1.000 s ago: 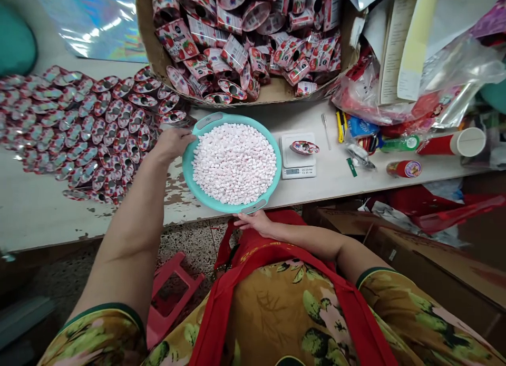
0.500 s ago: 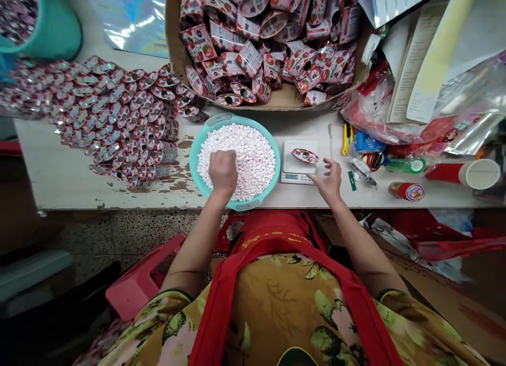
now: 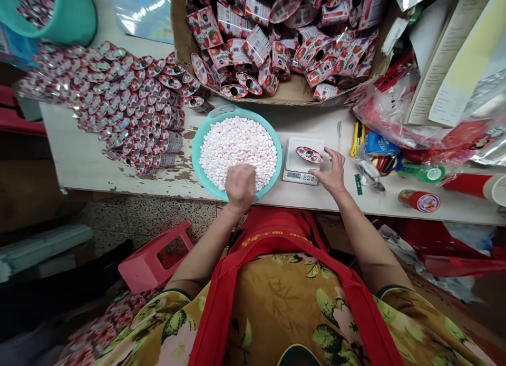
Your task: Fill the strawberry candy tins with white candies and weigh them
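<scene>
My left hand [image 3: 241,186] is closed and slightly blurred, over the near part of a turquoise basin [image 3: 196,168]. What its fingers hold, if anything, is hidden. Small white pellet-like candies [image 3: 237,139] fill the basin. To its right, a white digital scale [image 3: 291,160] lies flat with a small red printed container [image 3: 309,154] on its plate, a dark hole showing in the container's top. Thumb and fingers spread, my right hand [image 3: 333,171] is at the scale's right edge, close to the container and holding nothing.
A cardboard box [image 3: 284,95] of similar containers stands behind the basin. Many more containers [image 3: 134,102] stand in rows at left, near a turquoise bucket [image 3: 75,18]. Right of the scale lie a yellow cutter [image 3: 358,138], plastic bags [image 3: 391,110] and a red cup [image 3: 422,201].
My left hand has moved right and nearer to me over the basin. The right hand stays open by the scale. The whole view has shifted and tilted slightly.
</scene>
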The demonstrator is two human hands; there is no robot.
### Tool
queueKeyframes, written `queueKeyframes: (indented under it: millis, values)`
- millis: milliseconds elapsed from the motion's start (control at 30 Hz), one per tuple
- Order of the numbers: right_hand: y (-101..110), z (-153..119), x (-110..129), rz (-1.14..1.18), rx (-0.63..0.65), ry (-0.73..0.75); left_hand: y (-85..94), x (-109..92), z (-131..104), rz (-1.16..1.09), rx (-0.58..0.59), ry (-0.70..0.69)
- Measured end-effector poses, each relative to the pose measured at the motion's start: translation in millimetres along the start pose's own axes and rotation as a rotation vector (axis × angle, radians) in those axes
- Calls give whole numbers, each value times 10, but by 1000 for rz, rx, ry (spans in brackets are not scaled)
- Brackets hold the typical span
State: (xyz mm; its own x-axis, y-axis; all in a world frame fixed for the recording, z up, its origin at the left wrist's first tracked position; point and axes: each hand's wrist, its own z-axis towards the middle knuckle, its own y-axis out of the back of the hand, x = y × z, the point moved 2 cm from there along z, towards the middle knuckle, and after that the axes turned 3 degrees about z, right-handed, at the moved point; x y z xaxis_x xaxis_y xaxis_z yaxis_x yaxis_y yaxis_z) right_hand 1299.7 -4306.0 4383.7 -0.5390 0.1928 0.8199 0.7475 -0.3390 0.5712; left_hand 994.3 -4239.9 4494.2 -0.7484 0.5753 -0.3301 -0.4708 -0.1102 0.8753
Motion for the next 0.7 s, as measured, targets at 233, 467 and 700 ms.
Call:
queueKeyframes:
  millis: [233, 467, 700]
  values:
    - [-245, 205, 134, 25, -34, 19, -484, -850, -500, 1, 923, -519]
    - [380, -257, 48, 204, -271, -77, -847, -901, -475, 201, 1008, -369]
    - [614, -775, -189, 274, -397, -239, -1040, -993, -399, 216, 1002, -417]
